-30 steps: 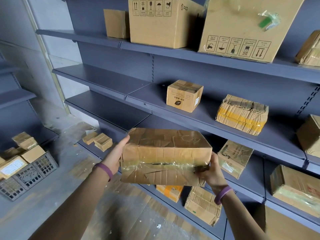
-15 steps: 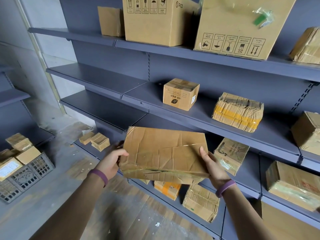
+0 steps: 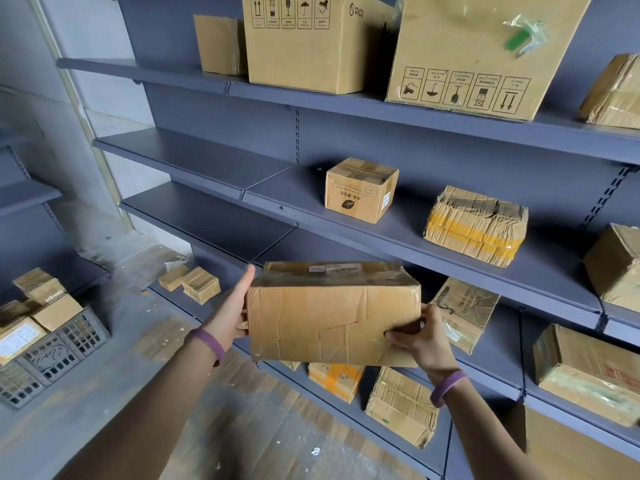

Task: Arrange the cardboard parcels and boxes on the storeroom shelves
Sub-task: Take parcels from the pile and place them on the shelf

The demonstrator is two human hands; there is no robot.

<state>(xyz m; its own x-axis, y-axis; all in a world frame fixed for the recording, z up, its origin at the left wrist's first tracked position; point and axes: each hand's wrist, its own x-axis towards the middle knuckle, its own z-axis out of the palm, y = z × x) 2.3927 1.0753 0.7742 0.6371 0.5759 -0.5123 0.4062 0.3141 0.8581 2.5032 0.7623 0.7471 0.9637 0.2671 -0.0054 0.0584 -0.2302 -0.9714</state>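
I hold a creased, taped cardboard parcel [image 3: 332,313] in the air in front of the grey shelves [image 3: 398,237]. My left hand [image 3: 235,306] presses flat against its left end, fingers straight. My right hand [image 3: 419,337] grips its lower right corner, fingers curled under the edge. A small label shows on the parcel's top face. On the middle shelf behind it stand a small cube box [image 3: 360,190] and a yellow-taped bundle [image 3: 476,225].
Large cartons [image 3: 311,39] [image 3: 478,53] fill the top shelf. More parcels lie on the lower shelves [image 3: 460,313] [image 3: 401,407] [image 3: 588,372]. A grey plastic crate [image 3: 52,355] with parcels stands on the floor at left. The left shelf sections [image 3: 194,157] are bare.
The parcel has been turned over in my hands, a different face now toward me and the labelled face on top. My right hand shifted to the lower right corner.
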